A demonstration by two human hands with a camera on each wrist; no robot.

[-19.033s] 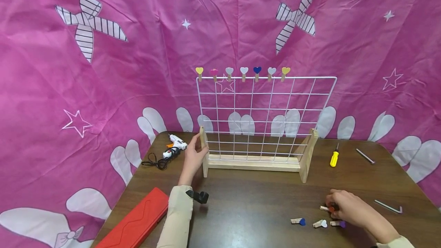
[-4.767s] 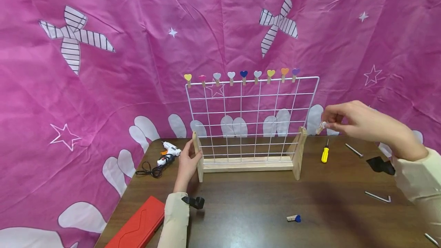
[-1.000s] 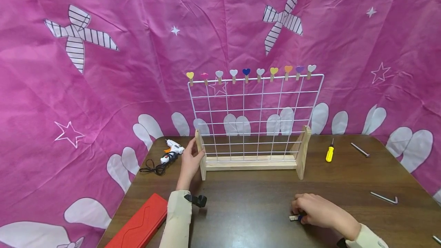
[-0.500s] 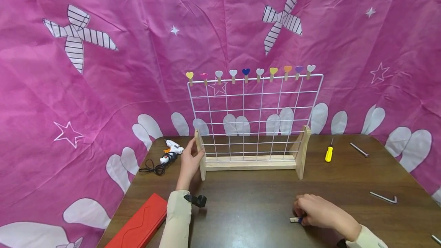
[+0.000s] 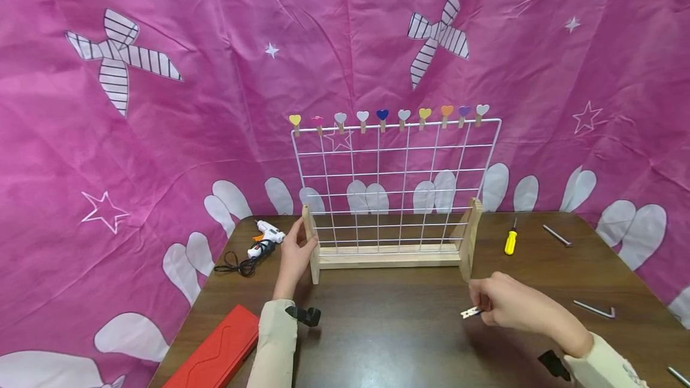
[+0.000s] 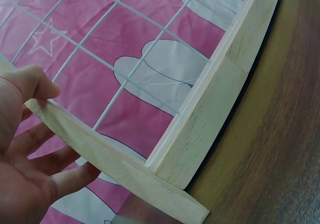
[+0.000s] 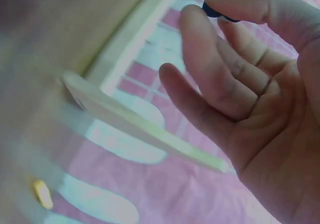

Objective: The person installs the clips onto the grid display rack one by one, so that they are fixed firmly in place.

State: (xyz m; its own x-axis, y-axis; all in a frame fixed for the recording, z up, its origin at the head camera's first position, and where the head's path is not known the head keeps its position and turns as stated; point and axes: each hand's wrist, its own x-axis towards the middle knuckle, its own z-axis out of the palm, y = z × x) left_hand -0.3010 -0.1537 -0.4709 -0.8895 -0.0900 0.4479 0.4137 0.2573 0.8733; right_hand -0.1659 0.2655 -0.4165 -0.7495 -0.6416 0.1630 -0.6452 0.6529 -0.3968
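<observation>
A white wire grid rack in a wooden stand [image 5: 390, 260] stands at the back of the table. My left hand [image 5: 293, 256] holds its left wooden side post [image 6: 120, 159], thumb on one side and fingers on the other. Along the top wire sits a row of several heart clothespins, from a yellow one [image 5: 294, 120] at the left to a white one [image 5: 482, 111] near the right corner. In front of the stand's right foot, my right hand [image 5: 520, 307] pinches a small wooden clothespin [image 5: 471, 312] above the table. Its dark blue heart [image 7: 212, 10] is partly hidden by fingers.
A white glue gun [image 5: 268, 233] with a black cord lies at the left back, and a red case [image 5: 218, 349] at the left front. To the right are a yellow screwdriver [image 5: 510, 242], a metal rod [image 5: 557, 235] and an L-shaped metal rod [image 5: 595, 309]. A pink curtain hangs behind.
My right hand has lifted the blue-heart clothespin off the table. Over the longer span, orange, purple and white heart clothespins went onto the top wire. My left hand stays on the post.
</observation>
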